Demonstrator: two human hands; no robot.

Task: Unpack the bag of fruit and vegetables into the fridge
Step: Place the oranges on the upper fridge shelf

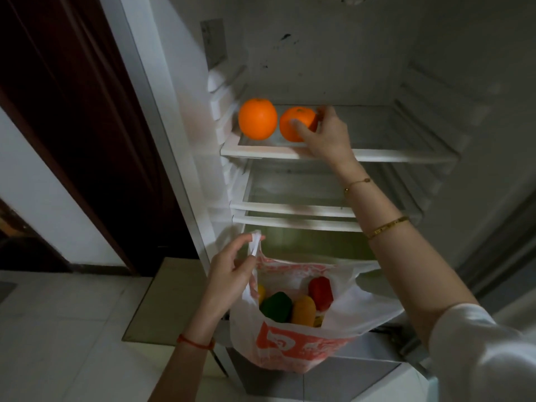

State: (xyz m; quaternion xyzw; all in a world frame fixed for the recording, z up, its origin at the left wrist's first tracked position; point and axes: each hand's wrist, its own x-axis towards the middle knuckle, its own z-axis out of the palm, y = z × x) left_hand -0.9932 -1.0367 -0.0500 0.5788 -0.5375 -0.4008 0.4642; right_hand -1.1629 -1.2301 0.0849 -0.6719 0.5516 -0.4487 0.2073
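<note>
Up on the top shelf (406,155), the right hand (322,134) cups the second orange (293,123) beside the first (257,118); below, the nearer left hand (229,271) pinches the bag (295,340) handle, peppers (275,307) inside

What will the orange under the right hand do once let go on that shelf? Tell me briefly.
The orange is round and the shelf looks smooth, so it may roll. The second orange beside it probably blocks leftward rolling. The right hand wraps it easily; its skin should not slip.

Yellow item (261,292) (behind the bag (293,348) rim) mostly hidden; unidentifiable.
</note>
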